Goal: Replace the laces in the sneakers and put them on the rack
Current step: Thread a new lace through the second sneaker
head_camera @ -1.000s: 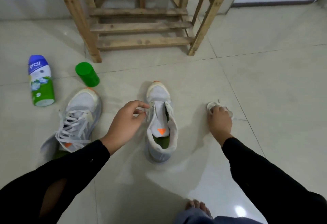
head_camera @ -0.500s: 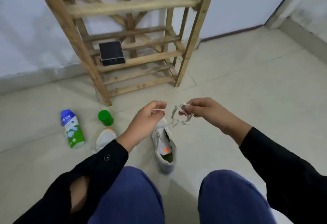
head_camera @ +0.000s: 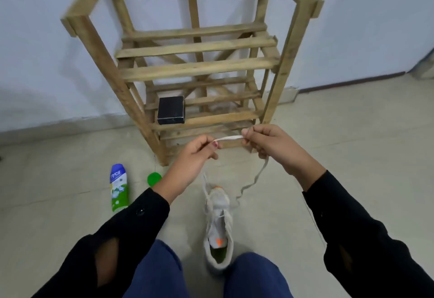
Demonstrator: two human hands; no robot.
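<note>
A white shoelace (head_camera: 229, 138) is stretched taut between my two hands, held up above the floor. My left hand (head_camera: 197, 154) pinches one part of it and my right hand (head_camera: 265, 145) pinches another. Both loose ends hang down toward a grey-white sneaker (head_camera: 218, 224) with an orange tab, standing unlaced on the floor between my knees. The wooden rack (head_camera: 195, 67) stands just beyond my hands against the wall. The second sneaker is hidden behind my left arm.
A small black box (head_camera: 171, 110) sits on a lower shelf of the rack. A blue-and-green bottle (head_camera: 119, 188) lies on the floor to the left, with a green cap (head_camera: 153, 177) beside it. Pale floor tiles spread to the right.
Both hands have risen from the floor with the lace. The bunched lace is now pulled straight between them. The view has tilted up to show the whole rack.
</note>
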